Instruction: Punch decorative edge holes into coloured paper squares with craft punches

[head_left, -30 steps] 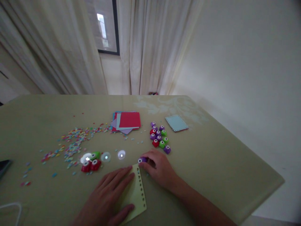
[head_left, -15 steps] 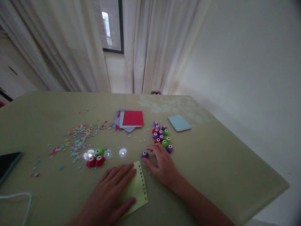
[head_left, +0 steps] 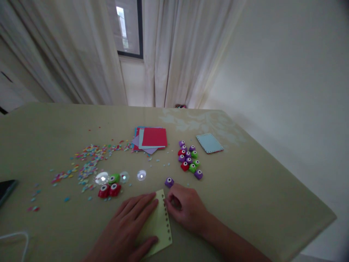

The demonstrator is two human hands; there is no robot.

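Note:
My left hand lies flat with its fingers stretched out, pressing on a yellow-green paper that has a row of punched holes along its right edge. My right hand rests just right of that edge. Its fingers are curled in, its thumb tip is at the paper's holes, and nothing shows inside it. A small purple punch stands on the table just beyond the right hand, apart from it.
A cluster of purple, red and green punches sits further back. There are also a stack of coloured papers, a light blue card, two red punches and a green one, scattered confetti, a dark device at the left edge, and the table edge at right.
My right hand let go of the purple punch, drew back toward me and curled up beside the paper's holed edge. The left hand stayed flat on the paper.

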